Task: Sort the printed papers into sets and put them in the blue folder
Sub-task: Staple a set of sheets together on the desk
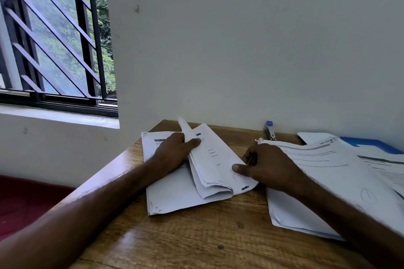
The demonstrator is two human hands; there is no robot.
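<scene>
On the desk [196,236], the left hand [175,153] grasps the folded papers [209,166]; the right hand [269,166] pinches their edge. Sheets likely light, floppy: grip the stacked edge.

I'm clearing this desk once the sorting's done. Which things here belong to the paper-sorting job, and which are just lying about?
Job: left paper stack, folded-over set held by the left hand, right hand, right paper pile, blue folder.
Lying about: stapler by the wall, wooden desk, window.
</scene>
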